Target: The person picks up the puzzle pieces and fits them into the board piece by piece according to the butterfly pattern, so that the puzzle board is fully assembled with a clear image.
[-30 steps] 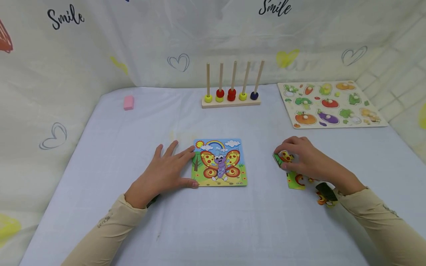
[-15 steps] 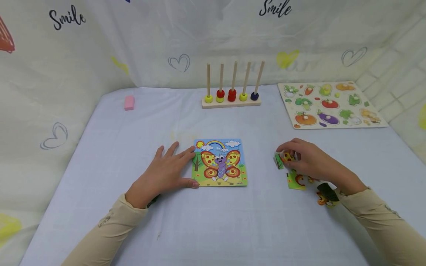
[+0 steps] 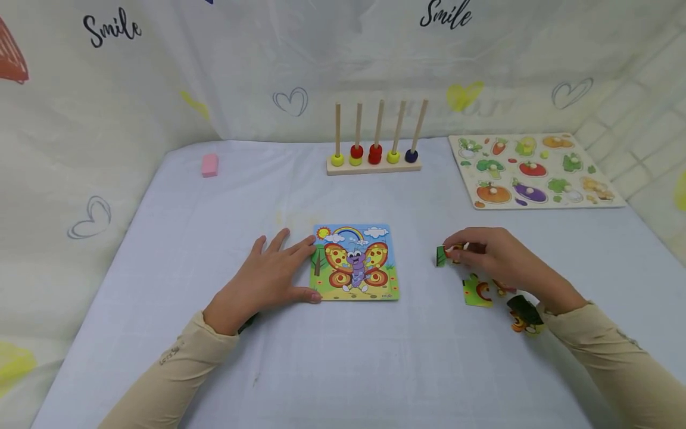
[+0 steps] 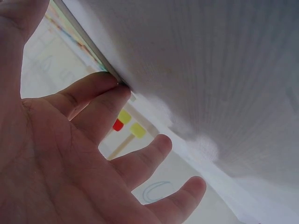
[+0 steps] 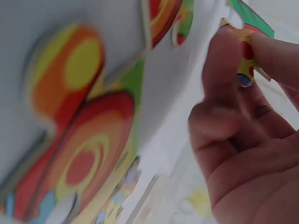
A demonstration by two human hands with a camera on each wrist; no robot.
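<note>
My left hand [image 3: 265,280] lies with its fingers spread, index fingertip and thumb at the left edge of a square butterfly picture board [image 3: 358,268]. In the left wrist view, fingertips [image 4: 119,88] touch the board's edge. Off to the right of the board, my right hand [image 3: 498,257] pinches a jigsaw puzzle piece [image 3: 440,256] between thumb and fingers; the piece shows green, red and yellow, and the fingers cover part of it. Under and beside that hand lie several loose pieces, among them a green one with a red curl [image 3: 477,292] and a dark-backed one [image 3: 524,310].
A bead abacus [image 3: 373,168] stands at the back, left of a vegetable peg board [image 3: 536,171]. A pink block [image 3: 210,165] sits at the back left. A dark piece [image 3: 248,323] shows partly from beneath my left wrist.
My right hand has turned the pinched puzzle piece, so its tree side now appears narrower and more upright. My left hand and the butterfly board stay in place.
</note>
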